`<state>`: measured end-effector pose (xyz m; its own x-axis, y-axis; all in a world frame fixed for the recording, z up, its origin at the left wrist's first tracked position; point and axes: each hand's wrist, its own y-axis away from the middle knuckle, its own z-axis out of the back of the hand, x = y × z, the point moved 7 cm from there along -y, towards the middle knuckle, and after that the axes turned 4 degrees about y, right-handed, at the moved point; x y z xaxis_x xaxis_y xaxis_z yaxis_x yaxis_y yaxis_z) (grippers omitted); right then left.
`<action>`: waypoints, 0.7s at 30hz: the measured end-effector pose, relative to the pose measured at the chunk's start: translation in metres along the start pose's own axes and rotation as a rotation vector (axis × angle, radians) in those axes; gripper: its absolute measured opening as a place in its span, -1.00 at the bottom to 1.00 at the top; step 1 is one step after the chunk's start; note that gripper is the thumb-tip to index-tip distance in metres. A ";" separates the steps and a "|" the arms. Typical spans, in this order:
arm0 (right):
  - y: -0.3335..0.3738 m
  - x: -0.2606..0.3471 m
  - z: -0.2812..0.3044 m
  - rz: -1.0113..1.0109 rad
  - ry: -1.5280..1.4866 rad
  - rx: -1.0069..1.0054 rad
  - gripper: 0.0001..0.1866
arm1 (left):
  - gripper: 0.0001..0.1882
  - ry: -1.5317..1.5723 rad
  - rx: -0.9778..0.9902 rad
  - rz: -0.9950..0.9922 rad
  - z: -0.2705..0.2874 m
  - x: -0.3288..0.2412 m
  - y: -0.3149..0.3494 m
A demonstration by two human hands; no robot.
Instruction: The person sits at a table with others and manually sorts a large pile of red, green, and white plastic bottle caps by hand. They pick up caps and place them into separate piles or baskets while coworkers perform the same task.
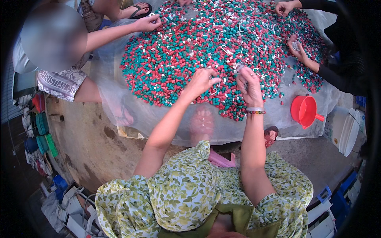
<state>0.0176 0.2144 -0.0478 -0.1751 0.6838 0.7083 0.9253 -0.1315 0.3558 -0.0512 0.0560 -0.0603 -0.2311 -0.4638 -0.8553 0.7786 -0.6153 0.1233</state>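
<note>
A wide, loose pile of small cone-shaped pieces [170, 67] in red, green and white lies before me. Scattered over it are white looped plastic hooks [226, 50]. At the pile's near edge, my left hand [201, 82] reaches down with bent fingers, the thumb toward the right; its fingertips meet the pieces, and whatever they pinch is too small to make out. Just to the right, my right hand [250, 86] is raised over the pile with curled fingers. Something small and pale shows at its fingertips, but its kind is unclear. Bracelets circle that wrist.
Clear plastic sheeting [158, 119] lies under the pile, covering my bare foot. A red dipper [304, 111] stands at right, near a white bucket [341, 127]. Other people's hands work at the far left [148, 23], far right [283, 8] and right side [297, 48].
</note>
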 end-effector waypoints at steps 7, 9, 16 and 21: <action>0.024 0.049 -0.026 0.193 -0.389 0.344 -0.81 | -0.77 -0.060 0.030 0.069 -0.001 -0.002 -0.009; 0.025 0.053 -0.030 0.184 -0.342 0.369 -0.75 | -0.78 0.145 -0.019 0.075 0.019 0.000 -0.009; 0.010 -0.007 -0.020 -0.117 0.865 0.181 -0.82 | -0.72 1.593 0.145 0.160 0.055 -0.021 0.014; 0.016 -0.055 -0.034 0.221 1.676 0.175 -0.83 | -0.73 1.701 -0.161 0.230 0.069 0.020 0.024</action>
<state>0.0309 0.1506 -0.0606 -0.0783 -0.8027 0.5912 0.9821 0.0397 0.1840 -0.0777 -0.0121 -0.0393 0.6305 0.6806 -0.3732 0.7749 -0.5242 0.3532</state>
